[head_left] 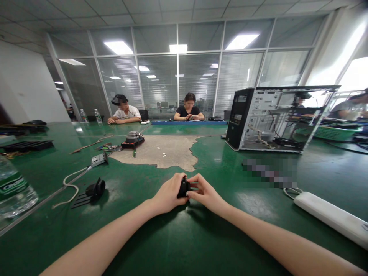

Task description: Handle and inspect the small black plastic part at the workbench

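Close to the near edge of a glossy green tabletop (218,245), midway between the two forearms, a small black blocky object (183,188) is held by both bare hands. Its left side is clasped by the left hand (169,193), whose fingers are curled behind it, while its right side is pinched between the thumb and fingertips of the right hand (204,191); whether its underside is touching the table cannot be told. To the right, a long white plastic power strip (330,218) is set at a slant, and at the left edge a clear plastic bottle with a green label (13,188) is partly cut off. Between bottle and left hand, a black plastic piece with long prongs (93,189) is seen lying beside a pale, looping cable (70,191). Farther off, a bare greyish patch with ragged edges (163,151) is exposed in the green surface, and at its left side a rounded device on a black and orange base (133,140) is placed. At the right, an upright black and silver computer case (241,119) is stood with its interior exposed. Beyond, two people are seated before a framed glass partition (198,84).
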`<state>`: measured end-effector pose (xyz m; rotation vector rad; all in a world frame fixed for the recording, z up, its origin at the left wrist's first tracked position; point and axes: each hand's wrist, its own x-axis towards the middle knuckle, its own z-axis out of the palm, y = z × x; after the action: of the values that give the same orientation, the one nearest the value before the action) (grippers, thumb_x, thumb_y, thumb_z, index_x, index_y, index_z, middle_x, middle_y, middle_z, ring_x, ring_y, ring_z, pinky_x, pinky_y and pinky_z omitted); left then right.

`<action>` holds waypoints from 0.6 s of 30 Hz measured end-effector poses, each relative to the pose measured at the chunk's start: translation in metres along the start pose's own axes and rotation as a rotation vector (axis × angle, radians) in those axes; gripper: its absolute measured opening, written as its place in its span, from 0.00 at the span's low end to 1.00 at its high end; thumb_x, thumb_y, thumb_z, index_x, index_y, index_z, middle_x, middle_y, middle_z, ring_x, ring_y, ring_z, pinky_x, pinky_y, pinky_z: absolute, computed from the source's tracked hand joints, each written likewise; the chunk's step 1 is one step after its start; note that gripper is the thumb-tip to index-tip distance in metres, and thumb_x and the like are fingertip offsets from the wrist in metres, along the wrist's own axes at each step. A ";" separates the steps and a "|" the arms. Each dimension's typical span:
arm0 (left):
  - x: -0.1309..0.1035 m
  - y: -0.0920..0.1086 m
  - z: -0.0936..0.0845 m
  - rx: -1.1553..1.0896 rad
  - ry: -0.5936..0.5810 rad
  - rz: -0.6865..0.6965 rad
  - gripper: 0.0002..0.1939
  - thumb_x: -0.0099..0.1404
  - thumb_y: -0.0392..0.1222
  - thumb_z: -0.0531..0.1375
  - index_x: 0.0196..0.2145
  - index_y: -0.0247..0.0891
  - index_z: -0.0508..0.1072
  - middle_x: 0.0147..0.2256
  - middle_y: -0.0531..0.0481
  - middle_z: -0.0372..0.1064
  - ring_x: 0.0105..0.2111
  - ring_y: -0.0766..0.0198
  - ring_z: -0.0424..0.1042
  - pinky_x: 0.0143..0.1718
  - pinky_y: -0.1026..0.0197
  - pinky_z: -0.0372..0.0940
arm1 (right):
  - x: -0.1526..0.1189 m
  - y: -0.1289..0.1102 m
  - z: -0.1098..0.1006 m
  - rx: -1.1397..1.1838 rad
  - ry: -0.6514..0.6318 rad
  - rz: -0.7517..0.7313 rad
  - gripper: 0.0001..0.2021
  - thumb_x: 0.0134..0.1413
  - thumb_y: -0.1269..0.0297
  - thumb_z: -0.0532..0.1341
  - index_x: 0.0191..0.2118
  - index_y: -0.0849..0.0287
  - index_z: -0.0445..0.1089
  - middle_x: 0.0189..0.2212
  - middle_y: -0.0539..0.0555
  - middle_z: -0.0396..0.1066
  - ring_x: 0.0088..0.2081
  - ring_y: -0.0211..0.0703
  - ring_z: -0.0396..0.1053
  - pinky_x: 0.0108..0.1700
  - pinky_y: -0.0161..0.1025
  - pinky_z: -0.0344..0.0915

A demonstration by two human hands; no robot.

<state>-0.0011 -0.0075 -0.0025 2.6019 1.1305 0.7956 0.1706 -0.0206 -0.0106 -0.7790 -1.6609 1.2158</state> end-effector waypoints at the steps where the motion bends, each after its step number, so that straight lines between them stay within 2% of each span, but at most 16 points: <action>1: 0.000 0.000 0.000 0.003 -0.001 0.001 0.30 0.50 0.40 0.60 0.49 0.41 0.51 0.44 0.46 0.57 0.42 0.56 0.63 0.41 0.54 0.60 | 0.001 0.000 0.000 -0.001 0.006 0.005 0.12 0.45 0.67 0.61 0.35 0.56 0.58 0.37 0.51 0.62 0.43 0.42 0.65 0.41 0.40 0.65; 9: 0.000 0.001 -0.001 -0.006 0.001 0.017 0.30 0.51 0.40 0.60 0.49 0.41 0.51 0.44 0.46 0.57 0.43 0.55 0.63 0.42 0.54 0.60 | 0.002 0.000 -0.001 -0.081 0.018 0.013 0.14 0.46 0.67 0.59 0.41 0.57 0.58 0.41 0.53 0.62 0.44 0.42 0.64 0.44 0.42 0.64; 13: 0.000 0.000 0.000 -0.012 0.000 0.006 0.31 0.49 0.39 0.60 0.49 0.42 0.51 0.44 0.47 0.57 0.42 0.56 0.63 0.42 0.54 0.60 | 0.000 -0.003 0.000 -0.021 -0.017 -0.002 0.14 0.44 0.68 0.61 0.38 0.56 0.58 0.38 0.51 0.63 0.43 0.41 0.65 0.41 0.40 0.65; 18: 0.001 -0.001 0.002 -0.005 0.008 0.006 0.30 0.51 0.41 0.60 0.49 0.41 0.51 0.44 0.46 0.57 0.42 0.56 0.64 0.41 0.54 0.60 | -0.001 -0.003 0.001 -0.010 0.025 0.009 0.10 0.45 0.65 0.60 0.35 0.57 0.58 0.36 0.50 0.63 0.42 0.41 0.66 0.41 0.39 0.65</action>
<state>-0.0005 -0.0063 -0.0040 2.6015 1.1221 0.8102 0.1703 -0.0230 -0.0078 -0.8050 -1.6462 1.2002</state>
